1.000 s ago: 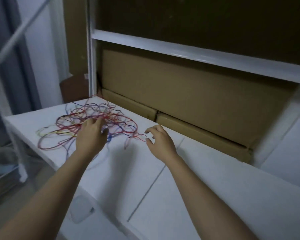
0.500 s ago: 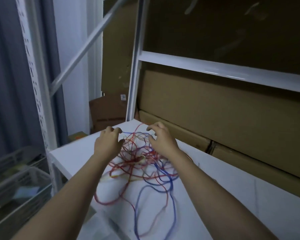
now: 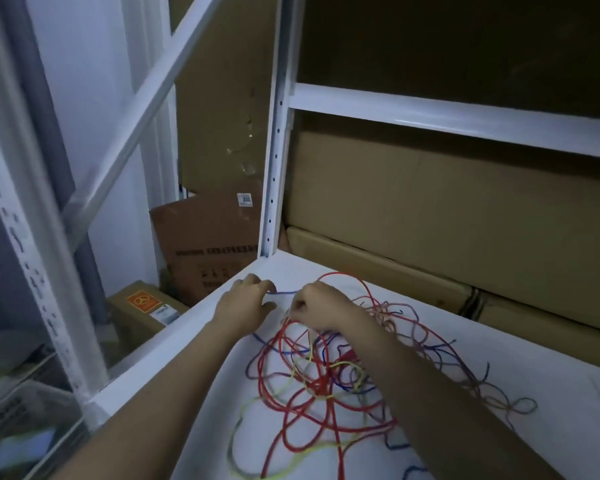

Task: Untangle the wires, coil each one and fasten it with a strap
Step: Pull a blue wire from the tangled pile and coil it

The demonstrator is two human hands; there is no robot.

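Observation:
A loose tangle of thin wires (image 3: 326, 386), red, blue and yellow-green, sprawls over the white shelf surface (image 3: 201, 403). My left hand (image 3: 245, 306) is at the tangle's far left end and pinches a blue wire (image 3: 284, 292) between thumb and fingers. My right hand (image 3: 321, 308) sits close beside it with curled fingers gripping red strands, and the blue wire runs taut between the two hands. A red loop (image 3: 354, 282) arches up behind my right hand. No strap is visible.
A white perforated shelf post (image 3: 274, 174) rises at the shelf's far corner, with a white crossbeam (image 3: 458, 117) to its right. Flat cardboard boxes (image 3: 430, 209) line the back. More boxes (image 3: 205, 244) stand on the floor left of the shelf edge.
Both hands have closed together at the tangle's far end and now hold wires, stretching a blue one between them. The view has swung left and down.

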